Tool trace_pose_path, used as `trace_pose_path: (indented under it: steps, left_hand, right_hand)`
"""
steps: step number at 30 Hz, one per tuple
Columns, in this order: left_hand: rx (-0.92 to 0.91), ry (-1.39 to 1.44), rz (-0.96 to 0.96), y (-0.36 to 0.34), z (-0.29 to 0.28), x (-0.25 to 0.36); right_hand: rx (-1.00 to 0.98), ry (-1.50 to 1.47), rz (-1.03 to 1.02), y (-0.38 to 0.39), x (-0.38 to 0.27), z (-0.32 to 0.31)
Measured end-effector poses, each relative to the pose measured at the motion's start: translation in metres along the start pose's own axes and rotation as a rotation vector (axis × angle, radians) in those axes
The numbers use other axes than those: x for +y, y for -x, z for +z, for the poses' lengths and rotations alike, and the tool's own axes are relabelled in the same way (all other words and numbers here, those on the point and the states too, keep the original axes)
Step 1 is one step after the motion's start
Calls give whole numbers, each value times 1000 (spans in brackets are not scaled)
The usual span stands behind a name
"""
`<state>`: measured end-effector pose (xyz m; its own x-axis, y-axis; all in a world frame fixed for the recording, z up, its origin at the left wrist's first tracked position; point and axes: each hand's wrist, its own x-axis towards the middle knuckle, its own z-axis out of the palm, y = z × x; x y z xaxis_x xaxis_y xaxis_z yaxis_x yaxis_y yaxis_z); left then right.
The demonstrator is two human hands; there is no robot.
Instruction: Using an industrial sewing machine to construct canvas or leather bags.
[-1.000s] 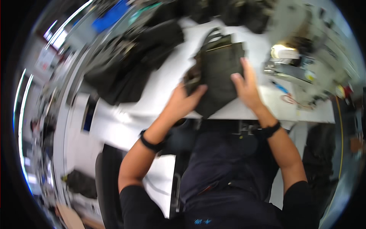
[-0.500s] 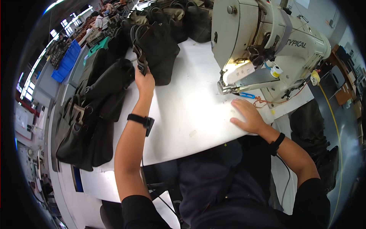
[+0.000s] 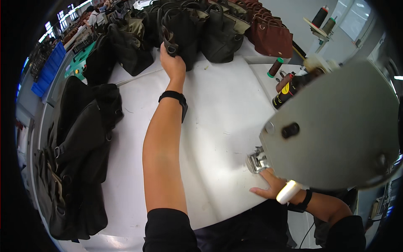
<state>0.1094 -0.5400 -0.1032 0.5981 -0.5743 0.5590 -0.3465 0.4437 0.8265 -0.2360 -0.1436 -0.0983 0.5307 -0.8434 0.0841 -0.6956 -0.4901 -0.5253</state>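
Note:
A black handbag [image 3: 184, 40] stands at the far side of the white table [image 3: 226, 105]. My left hand [image 3: 173, 67] reaches out to it, closed on its near edge by a dark buckle. Close to the front right edge of the table lies my right hand [image 3: 275, 185], flat with thumb and fingers apart, holding nothing. Part of that hand is hidden by the lamp of the grey sewing machine [image 3: 331, 130]. Its metal presser foot [image 3: 256, 160] is just beyond the right fingertips.
Several dark bags [image 3: 222, 35] crowd the far edge, with brown bags [image 3: 270, 35] at the far right. More black bags [image 3: 84, 151] lie piled along the left. A black bottle [image 3: 285, 92] and a thread cone [image 3: 275, 67] stand behind the machine. A blue crate [image 3: 50, 69] is far left.
My left arm has stretched farther forward, and the handbag is now by the other bags at the far edge. The view has shifted forward over the table; my right hand stays flat on it.

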Motion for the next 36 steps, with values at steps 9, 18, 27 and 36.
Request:
trace_pose_path:
  steps: [9, 18, 27, 36]
  left_hand:
    - [-216, -78, 1, -27, 77, -18]
    - [-590, -830, -22, -43, 13, 54]
    - [-281, -1071, 298, -24, -104, 27]
    - [-399, -639, -103, -19, -158, 15]
  right_hand:
    - [-321, -117, 366, -2, 0, -1]
    - [52, 155, 71, 6, 2, 15]
    - [20, 63, 18, 4, 1, 8]
    - [41, 54, -36, 5, 7, 9]
